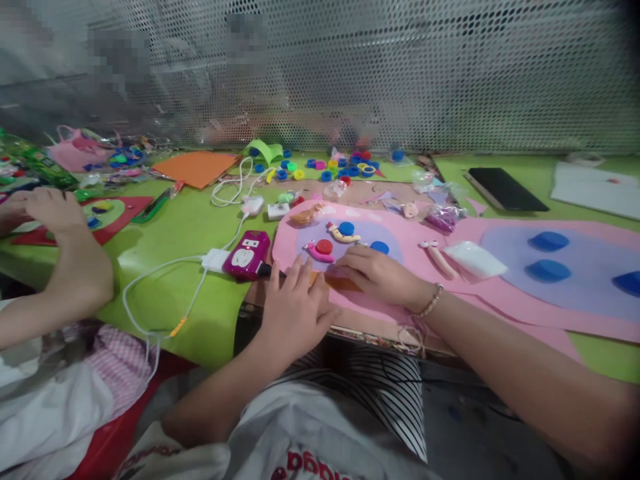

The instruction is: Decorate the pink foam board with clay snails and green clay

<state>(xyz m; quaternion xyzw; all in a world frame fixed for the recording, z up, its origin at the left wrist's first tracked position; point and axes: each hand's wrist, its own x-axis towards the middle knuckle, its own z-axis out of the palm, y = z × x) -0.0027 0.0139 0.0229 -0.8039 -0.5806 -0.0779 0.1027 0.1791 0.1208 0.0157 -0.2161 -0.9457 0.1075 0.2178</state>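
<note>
Paper point(373, 305) underlies spread left hand point(296, 308), curled right hand point(383, 275).

Your pink paper cutout point(373, 303) lies flat right in front of you, lilac oval point(369, 233) on top. On that you've got a pink snail-like figure point(315, 253) against a red cap point(324, 247), a curved cream one point(342, 236) by a blue cap point(346, 229), and another blue cap point(379, 247) off to the right.
</note>
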